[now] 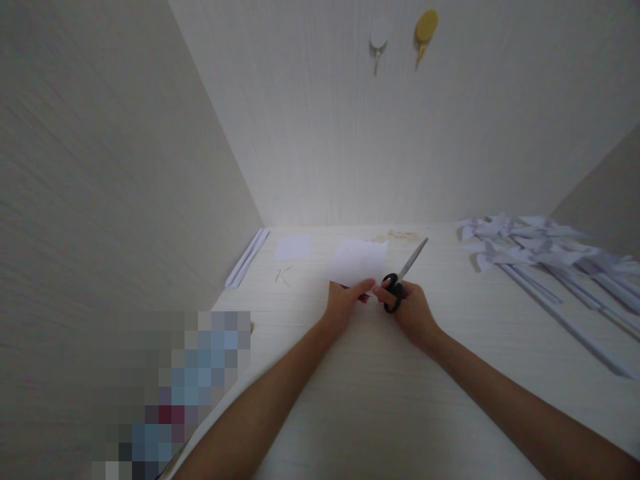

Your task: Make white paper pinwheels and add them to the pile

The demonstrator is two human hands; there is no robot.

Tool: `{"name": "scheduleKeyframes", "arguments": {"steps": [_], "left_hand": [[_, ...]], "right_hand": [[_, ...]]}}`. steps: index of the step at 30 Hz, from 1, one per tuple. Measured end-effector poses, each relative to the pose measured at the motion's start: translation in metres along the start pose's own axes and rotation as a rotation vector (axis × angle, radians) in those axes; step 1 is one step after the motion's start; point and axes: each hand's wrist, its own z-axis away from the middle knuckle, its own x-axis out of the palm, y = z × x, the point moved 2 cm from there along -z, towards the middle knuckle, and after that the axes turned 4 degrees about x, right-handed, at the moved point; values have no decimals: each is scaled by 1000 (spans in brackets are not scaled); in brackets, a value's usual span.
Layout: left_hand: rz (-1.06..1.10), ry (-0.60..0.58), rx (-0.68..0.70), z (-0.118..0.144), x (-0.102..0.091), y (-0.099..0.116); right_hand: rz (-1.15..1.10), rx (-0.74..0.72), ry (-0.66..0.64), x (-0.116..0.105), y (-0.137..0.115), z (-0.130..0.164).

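Note:
A white sheet of paper point(357, 260) is held up over the middle of the table. My left hand point(345, 300) pinches its near edge, thumb on top. My right hand point(413, 310) is closed around a pair of scissors point(394, 292) with black handles, the blades pointing away to the upper right. The thumb and fingertip of that same hand meet the paper's near right corner, close to my left thumb. The scissor blades are clear of the sheet.
Paper pinwheels point(525, 257) on rolled sticks lie piled at the right. On the left are white paper rolls point(247, 259), a small paper square point(293, 247) and thin sticks point(283, 275). Small tan pieces point(400, 236) lie near the wall. Two hooks, white point(379, 35) and yellow point(427, 27), hang above.

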Motion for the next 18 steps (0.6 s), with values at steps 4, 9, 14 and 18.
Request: {"name": "scheduleKeyframes", "arguments": {"steps": [4, 9, 14, 18], "left_hand": [[-6, 26, -14, 0, 1, 1], [-14, 34, -21, 0, 1, 1], [-5, 26, -15, 0, 0, 0], [11, 11, -8, 0, 1, -1]], "right_hand": [[14, 1, 3, 0, -1, 1], [47, -25, -12, 0, -3, 2], [41, -17, -36, 0, 0, 0], [-11, -10, -30, 0, 3, -1]]}}
